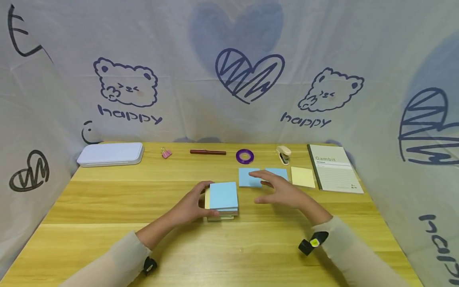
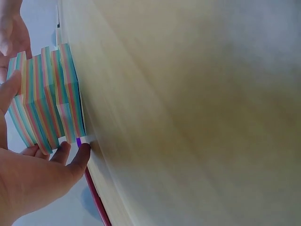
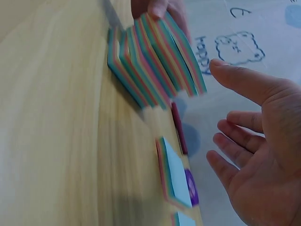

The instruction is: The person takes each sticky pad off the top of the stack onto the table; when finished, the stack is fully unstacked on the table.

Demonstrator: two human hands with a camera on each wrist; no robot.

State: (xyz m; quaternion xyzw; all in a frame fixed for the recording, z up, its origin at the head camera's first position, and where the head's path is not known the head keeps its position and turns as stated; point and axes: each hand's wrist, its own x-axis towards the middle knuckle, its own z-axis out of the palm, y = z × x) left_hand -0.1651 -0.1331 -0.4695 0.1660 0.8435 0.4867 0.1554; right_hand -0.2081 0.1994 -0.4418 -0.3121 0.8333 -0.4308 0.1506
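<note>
A tall stack of sticky note pads (image 1: 223, 195) stands on the table, a light blue pad on top and its layers slightly out of line. My left hand (image 1: 189, 204) holds the stack from the left, thumb at the near side and fingers along the far side. In the left wrist view, the striped pad edges (image 2: 44, 94) show between thumb and fingers. My right hand (image 1: 281, 192) hovers with fingers spread and nothing in it, apart from the stack. Beneath and behind it lie two blue pads (image 1: 247, 181) and a yellow pad (image 1: 303, 177).
Along the back edge lie a white case (image 1: 111, 154), a pink binder clip (image 1: 166, 153), a dark red pen (image 1: 208, 152), a roll of purple tape (image 1: 245, 156) and a small stapler (image 1: 283, 154). A notebook (image 1: 335, 169) lies at the right. A printed curtain (image 1: 186, 103) encloses the table.
</note>
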